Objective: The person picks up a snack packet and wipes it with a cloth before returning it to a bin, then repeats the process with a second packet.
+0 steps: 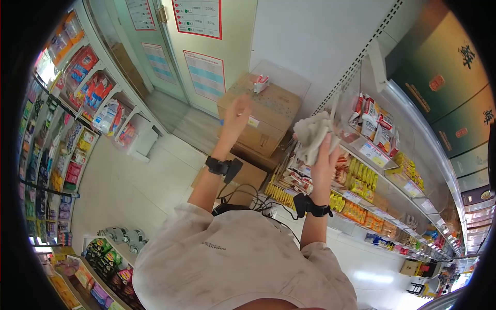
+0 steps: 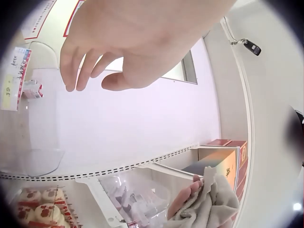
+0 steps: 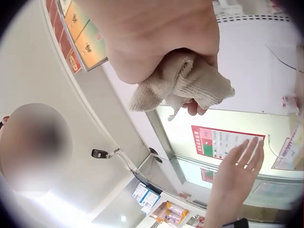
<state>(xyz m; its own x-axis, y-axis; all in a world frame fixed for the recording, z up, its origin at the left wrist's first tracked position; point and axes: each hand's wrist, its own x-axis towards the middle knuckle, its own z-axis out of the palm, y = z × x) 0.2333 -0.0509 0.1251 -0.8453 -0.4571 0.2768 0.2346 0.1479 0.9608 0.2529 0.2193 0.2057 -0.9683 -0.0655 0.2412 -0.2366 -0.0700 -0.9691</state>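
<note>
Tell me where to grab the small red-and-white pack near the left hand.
Probably pinch the pack across its narrow sides, coming from above with the left hand: it seems to lie alone on the clear stand, top uncovered. The right hand grips a cloth.

The cloth (image 1: 315, 135) is off-white to beige, with a coarse weave. The box (image 1: 263, 113) far behind it is plain brown cardboard, and a small red-and-white carton (image 1: 261, 82) sits on top. The shirt (image 1: 237, 263), nearest, is pale beige with a tiny line of dark lettering. Both wristbands (image 1: 219, 166) are black. On the right, the snack packets (image 1: 361, 178) are yellow and orange, and the packs (image 1: 372, 121) above them are red and white. The far posters (image 1: 206, 75) are white with red borders and pale blue blocks. The panels (image 1: 439, 57) at far right are dark green with gold characters and red seals. The floor (image 1: 129, 186) is cream.
</note>
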